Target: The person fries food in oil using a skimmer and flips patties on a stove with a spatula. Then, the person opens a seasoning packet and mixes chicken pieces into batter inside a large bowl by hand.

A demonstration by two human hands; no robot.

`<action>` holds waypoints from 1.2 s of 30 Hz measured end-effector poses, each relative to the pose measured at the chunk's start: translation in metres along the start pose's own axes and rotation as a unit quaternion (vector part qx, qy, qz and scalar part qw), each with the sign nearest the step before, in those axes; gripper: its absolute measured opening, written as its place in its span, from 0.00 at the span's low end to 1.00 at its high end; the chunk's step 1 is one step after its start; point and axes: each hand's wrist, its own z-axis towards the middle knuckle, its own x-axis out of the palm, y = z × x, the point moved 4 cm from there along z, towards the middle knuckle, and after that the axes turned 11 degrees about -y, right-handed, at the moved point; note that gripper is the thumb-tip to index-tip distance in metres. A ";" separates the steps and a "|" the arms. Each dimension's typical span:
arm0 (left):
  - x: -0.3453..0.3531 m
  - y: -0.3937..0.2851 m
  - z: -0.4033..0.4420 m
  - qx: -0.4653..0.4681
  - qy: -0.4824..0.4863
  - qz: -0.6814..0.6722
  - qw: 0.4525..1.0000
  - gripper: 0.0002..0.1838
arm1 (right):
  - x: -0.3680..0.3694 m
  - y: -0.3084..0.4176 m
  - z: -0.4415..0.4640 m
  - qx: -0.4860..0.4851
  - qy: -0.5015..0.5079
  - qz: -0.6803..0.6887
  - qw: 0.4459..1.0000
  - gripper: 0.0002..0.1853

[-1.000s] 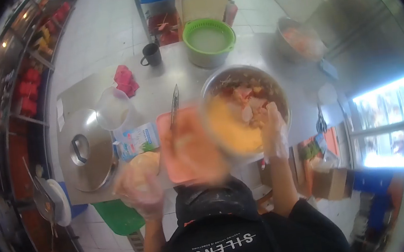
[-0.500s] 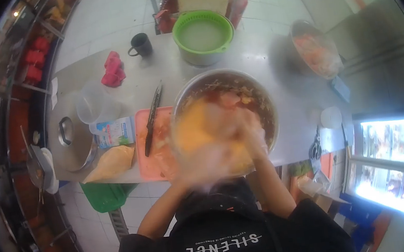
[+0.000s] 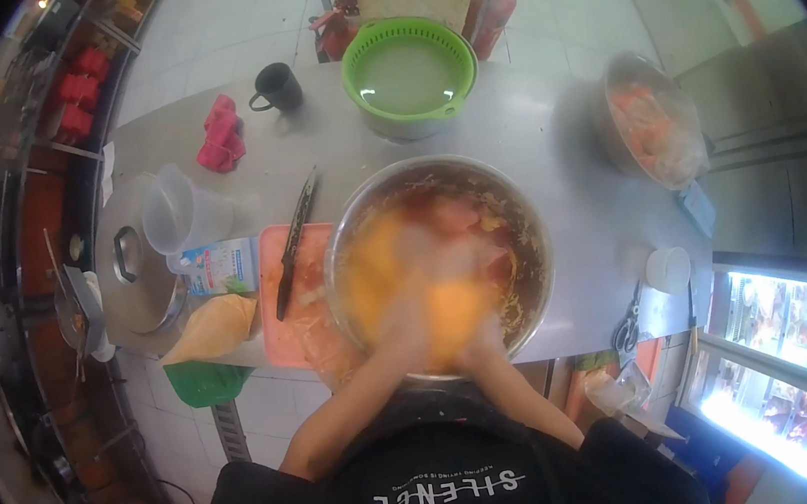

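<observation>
A large metal bowl point(image 3: 541, 285) at the table's near edge holds yellow powder point(image 3: 365, 267), pinkish meat pieces point(image 3: 457, 213) and a dark reddish mix with pale shreds. Both of my hands are down in it, near its front rim. My left hand point(image 3: 408, 327) is over the yellow powder, and my right hand point(image 3: 479, 333) is close beside it on the right. Motion smears the fingers of both, so what they hold cannot be made out. A pink cutting board point(image 3: 279, 343) with a dark knife point(image 3: 295, 250) on it lies left of the bowl.
On the metal table point(image 3: 565, 172) are a green basket point(image 3: 460, 94), a black mug point(image 3: 277, 88), a pink cloth point(image 3: 221, 133), a clear container point(image 3: 172, 210), a lid point(image 3: 146, 289), a packet point(image 3: 222, 267), a yellowish bag point(image 3: 216, 327), scissors point(image 3: 626, 325) and a second bowl point(image 3: 619, 140).
My left hand has moved right from the yellowish bag into the large bowl. My right hand has come from the bowl's right side toward its front. The view has shifted.
</observation>
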 end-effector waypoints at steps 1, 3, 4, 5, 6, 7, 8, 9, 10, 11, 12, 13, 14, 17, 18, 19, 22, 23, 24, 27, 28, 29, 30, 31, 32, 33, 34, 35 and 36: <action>0.001 -0.005 -0.010 0.000 0.028 -0.051 0.998 0.29 | -0.009 0.007 0.000 0.003 0.010 0.013 1.000 0.31; -0.005 -0.027 -0.023 -0.073 0.064 -0.161 0.982 0.31 | -0.027 0.022 0.003 0.065 0.017 0.112 0.991 0.32; -0.005 -0.038 -0.020 -0.127 0.100 -0.276 0.947 0.32 | -0.024 0.051 0.001 0.166 0.002 0.246 0.955 0.34; -0.007 -0.038 -0.009 -0.129 0.098 -0.278 0.947 0.32 | -0.023 0.068 0.010 0.168 0.001 0.243 0.955 0.34; -0.016 -0.034 0.004 -0.107 0.033 -0.193 0.975 0.25 | -0.026 0.090 0.020 0.010 -0.008 -0.002 1.000 0.33; -0.022 -0.032 0.016 -0.082 -0.032 -0.106 0.990 0.19 | -0.026 0.110 0.031 -0.151 -0.013 -0.246 0.957 0.33; -0.014 -0.039 0.024 -0.083 -0.032 -0.106 0.990 0.19 | -0.022 0.122 0.042 -0.233 -0.031 -0.346 0.908 0.33; -0.008 -0.046 0.033 -0.087 -0.096 0.042 0.991 0.27 | -0.015 0.127 0.058 -0.235 -0.034 -0.376 0.896 0.33; -0.009 -0.048 0.036 -0.090 -0.155 0.189 0.965 0.37 | -0.007 0.130 0.078 -0.232 -0.038 -0.411 0.881 0.34; -0.007 -0.017 0.056 -0.091 -0.155 0.188 0.966 0.37 | -0.001 0.131 0.094 -0.226 -0.036 -0.440 0.869 0.34; 0.003 0.016 0.096 0.145 -0.105 0.171 0.969 0.27 | 0.010 0.128 0.111 -0.216 -0.026 -0.469 0.856 0.34; 0.009 0.009 0.093 0.260 -0.080 0.159 0.949 0.23 | 0.019 0.125 0.124 -0.205 -0.008 -0.497 0.843 0.34; 0.015 0.001 0.087 0.372 -0.053 0.145 0.916 0.18 | 0.025 0.122 0.133 -0.189 0.020 -0.514 0.837 0.34; 0.029 -0.021 0.069 0.472 0.104 0.167 0.860 0.18 | 0.030 0.125 0.148 -0.116 0.120 -0.507 0.846 0.34; 0.031 -0.025 0.069 0.471 0.140 0.180 0.852 0.18 | 0.029 0.126 0.149 -0.087 0.146 -0.488 0.856 0.34; 0.032 -0.029 0.068 0.472 0.174 0.191 0.843 0.18 | 0.027 0.125 0.149 -0.058 0.166 -0.465 0.868 0.34; 0.036 -0.029 0.067 0.478 0.226 0.191 0.827 0.18 | 0.017 0.119 0.136 0.007 0.174 -0.375 0.910 0.35; 0.036 -0.029 0.066 0.482 0.227 0.179 0.827 0.18 | 0.012 0.116 0.126 0.021 0.157 -0.338 0.928 0.35; 0.033 -0.029 0.067 0.480 0.226 0.162 0.832 0.18 | 0.006 0.114 0.115 0.030 0.141 -0.301 0.943 0.35; 0.010 -0.025 0.083 0.366 0.198 0.081 0.906 0.19 | -0.010 0.115 0.092 -0.203 0.218 -0.341 0.892 0.33; 0.001 -0.023 0.086 0.296 0.190 0.058 0.934 0.19 | -0.013 0.110 0.085 -0.238 0.213 -0.341 0.884 0.32; -0.007 -0.023 0.087 0.226 0.176 0.030 0.958 0.20 | -0.016 0.106 0.077 -0.273 0.206 -0.341 0.875 0.31; -0.021 -0.054 0.047 0.075 0.135 -0.017 0.988 0.21 | -0.019 0.108 0.068 -0.224 0.107 -0.351 0.903 0.33; -0.029 -0.065 0.020 -0.077 0.089 -0.065 0.991 0.24 | -0.026 0.096 0.070 -0.199 0.055 -0.356 0.911 0.34; -0.027 -0.059 0.014 -0.076 0.092 -0.062 0.991 0.24 | -0.033 0.084 0.072 -0.173 0.003 -0.356 0.918 0.36; -0.022 -0.051 0.008 -0.079 0.066 -0.057 0.993 0.24 | -0.036 0.039 0.096 -0.138 0.033 -0.480 0.866 0.38; -0.015 -0.040 0.003 -0.080 0.041 -0.053 0.995 0.24 | -0.036 0.030 0.094 -0.118 0.043 -0.537 0.834 0.39; -0.008 -0.029 -0.002 -0.082 0.017 -0.047 0.995 0.25 | -0.036 0.021 0.091 -0.099 0.056 -0.591 0.798 0.40; -0.002 -0.017 -0.004 -0.084 -0.006 -0.042 0.996 0.25 | -0.023 0.036 0.061 0.020 0.066 -0.377 0.924 0.43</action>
